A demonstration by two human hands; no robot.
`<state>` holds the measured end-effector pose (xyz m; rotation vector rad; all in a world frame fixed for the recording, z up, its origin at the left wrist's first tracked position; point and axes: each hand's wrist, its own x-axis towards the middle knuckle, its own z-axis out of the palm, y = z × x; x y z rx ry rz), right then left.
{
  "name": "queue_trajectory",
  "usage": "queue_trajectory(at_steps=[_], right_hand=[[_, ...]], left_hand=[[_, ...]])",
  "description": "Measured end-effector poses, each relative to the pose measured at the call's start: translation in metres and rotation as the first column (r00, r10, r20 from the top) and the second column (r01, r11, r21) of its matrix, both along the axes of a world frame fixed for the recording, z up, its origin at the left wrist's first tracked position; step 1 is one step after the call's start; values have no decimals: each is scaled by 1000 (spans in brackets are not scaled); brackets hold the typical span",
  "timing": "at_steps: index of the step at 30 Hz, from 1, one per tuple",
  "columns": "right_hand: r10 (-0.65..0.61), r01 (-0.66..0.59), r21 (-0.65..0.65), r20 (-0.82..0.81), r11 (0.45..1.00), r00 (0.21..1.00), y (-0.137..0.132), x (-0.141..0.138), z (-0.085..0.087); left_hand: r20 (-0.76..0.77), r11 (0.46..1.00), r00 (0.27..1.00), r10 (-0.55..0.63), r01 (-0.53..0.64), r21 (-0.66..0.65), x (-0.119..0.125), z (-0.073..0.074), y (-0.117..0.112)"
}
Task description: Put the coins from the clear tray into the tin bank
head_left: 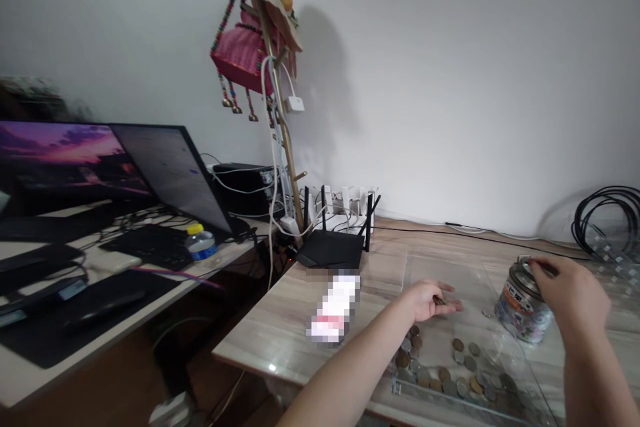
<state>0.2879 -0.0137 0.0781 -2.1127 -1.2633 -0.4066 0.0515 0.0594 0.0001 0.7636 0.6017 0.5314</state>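
Observation:
My left hand [429, 300] is held above a clear plastic tray [445, 267], palm turned up and fingers partly stretched. A few coins [439, 300] seem to rest in it against the fingers. At the right, my right hand [575, 287] is closed in a pinch at the top of a round metal tin [525, 310] with a printed orange and blue label. Whatever its fingertips hold is hidden. Many loose coins [450, 387] lie in the near part of the tray, and a single coin [487, 312] lies just left of the tin.
A phone [333, 310], blurred out, lies left of the tray, with a black router [333, 249] behind it. Coiled black cable [605, 213] leans at the back right. On the desk at left stand monitors [165, 167] and a yellow-capped bottle [201, 243].

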Motion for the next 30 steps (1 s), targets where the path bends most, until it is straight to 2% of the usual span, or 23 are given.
queue_trajectory(at_steps=[3, 9, 11, 13, 15, 16, 17, 18, 20, 22, 24, 26, 27, 28, 30], right_hand=[[-115, 108, -134, -50, 985, 992, -4, 23, -1], [-100, 80, -205, -90, 976, 991, -5, 30, -4], [-112, 105, -141, -49, 984, 992, -7, 24, -1], [-102, 100, 59, 37, 993, 994, -8, 9, 3], [15, -33, 192, 92, 981, 996, -6, -15, 4], [141, -156, 174, 95, 972, 985, -4, -29, 3], [302, -308, 101, 74, 946, 951, 0, -44, 0], [463, -463, -1, 32, 886, 886, 4, -58, -4], [684, -683, -195, -72, 704, 726, 14, -81, -17], [763, -768, -310, -168, 560, 624, 23, -94, -30], [766, -787, -356, -236, 504, 597, 28, -99, -39], [755, -778, -361, -238, 514, 610, 29, -96, -39], [747, -762, -347, -209, 546, 631, 28, -92, -36], [724, -730, -314, -161, 607, 671, 26, -87, -32], [593, -590, -173, -38, 789, 804, 19, -71, -20]], left_hand=[[-18, 998, 998, 54, -53, 41, 1, 0, -1], [11, 990, 995, 99, -100, 99, 0, 0, 0], [19, 990, 993, 115, -116, 83, 0, 0, 0], [36, 992, 992, 119, -121, 43, 0, 1, 0], [62, 992, 990, 130, -129, -16, 1, 2, 0], [73, 990, 988, 132, -129, -50, 1, 3, 1], [86, 989, 987, 135, -128, -80, 2, 3, 1], [97, 986, 986, 137, -127, -104, 2, 3, 2], [106, 987, 988, 115, -101, -128, 4, 2, 3], [99, 991, 994, 55, -42, -126, 5, 0, 4], [95, 993, 995, -15, 26, -119, 5, -1, 3], [122, 993, 991, -50, 62, -98, 4, -1, 1], [139, 995, 989, -54, 66, -79, 3, -1, 0], [148, 996, 987, -59, 69, -58, 2, 0, -1], [135, 997, 989, -64, 67, -23, 0, 1, -4]])
